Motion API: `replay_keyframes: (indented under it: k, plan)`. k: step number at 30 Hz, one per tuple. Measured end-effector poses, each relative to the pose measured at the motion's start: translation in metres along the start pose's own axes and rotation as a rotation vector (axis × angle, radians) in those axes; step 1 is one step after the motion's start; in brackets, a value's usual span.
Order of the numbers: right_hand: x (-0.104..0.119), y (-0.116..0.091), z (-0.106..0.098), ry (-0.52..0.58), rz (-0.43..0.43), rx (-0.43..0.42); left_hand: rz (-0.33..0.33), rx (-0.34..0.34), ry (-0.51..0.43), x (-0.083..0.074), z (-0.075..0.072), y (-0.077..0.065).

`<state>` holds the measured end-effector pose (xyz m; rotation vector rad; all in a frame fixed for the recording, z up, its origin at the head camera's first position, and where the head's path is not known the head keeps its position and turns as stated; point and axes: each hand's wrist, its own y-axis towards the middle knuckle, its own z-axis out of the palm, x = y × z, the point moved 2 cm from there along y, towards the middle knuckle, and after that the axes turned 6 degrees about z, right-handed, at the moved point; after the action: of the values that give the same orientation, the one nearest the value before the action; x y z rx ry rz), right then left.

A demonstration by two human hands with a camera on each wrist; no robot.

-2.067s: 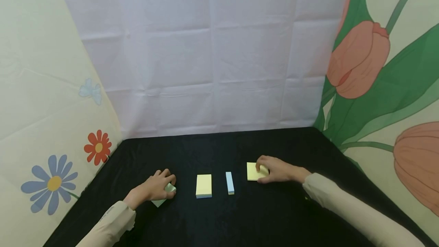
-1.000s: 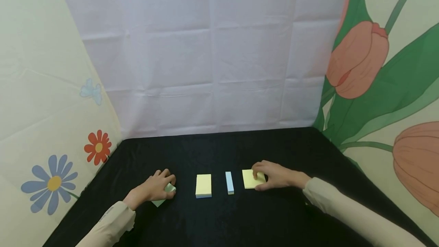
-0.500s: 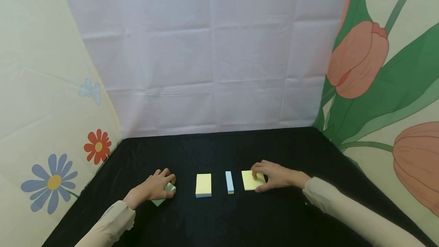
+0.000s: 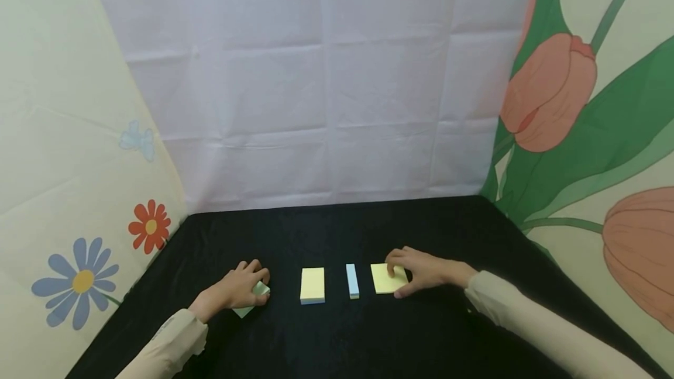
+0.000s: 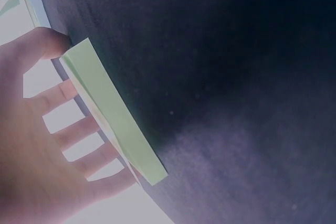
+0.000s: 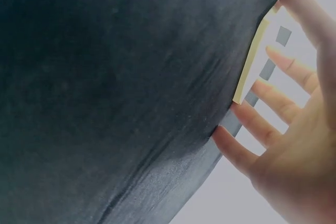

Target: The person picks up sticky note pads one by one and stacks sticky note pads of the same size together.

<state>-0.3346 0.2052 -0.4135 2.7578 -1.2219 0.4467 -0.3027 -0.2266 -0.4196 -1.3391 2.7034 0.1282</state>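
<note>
My left hand (image 4: 239,288) grips a green sticky-note pad (image 5: 118,114), thumb at one end and fingers behind it. In the head view, the hand covers much of this pad. On the right, a square yellow sticky-note pad (image 4: 387,281) lies flat on the black cloth. Over its right part is my right hand (image 4: 421,268), with the thumb beside the pad's near edge. The right wrist view shows these fingers (image 6: 281,103) spread loosely around the yellow pad's edge. Between the hands lie a thicker yellow sticky-note pad (image 4: 313,284) with a blue underside and a narrow light-blue pad (image 4: 352,280).
Black cloth (image 4: 326,344) covers the table. A white sheet (image 4: 326,86) hangs behind it. Flower-printed cloths stand on both sides, with daisies (image 4: 83,281) at left and tulips (image 4: 553,92) at right.
The right hand has brought the square yellow pad left and nearer, toward the narrow blue pad; over the last half second it has barely moved. The left hand has stayed still.
</note>
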Motion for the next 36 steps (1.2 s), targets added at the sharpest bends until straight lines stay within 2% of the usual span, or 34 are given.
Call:
replay_keyframes:
  k: [10, 21, 30, 36]
  plan:
    - [-0.003, -0.006, -0.003, 0.021, 0.018, 0.034, 0.006, 0.002, 0.004, 0.0, 0.002, 0.001]
    - [-0.012, -0.017, -0.005, 0.063, 0.039, 0.058, 0.009, 0.014, -0.009, -0.003, -0.001, 0.0]
    - [-0.016, -0.015, -0.007, 0.057, 0.039, 0.04, 0.004, -0.002, -0.003, -0.002, -0.005, 0.0]
    - [-0.014, -0.016, -0.006, 0.064, 0.026, 0.037, -0.012, 0.011, -0.008, -0.001, -0.002, -0.001]
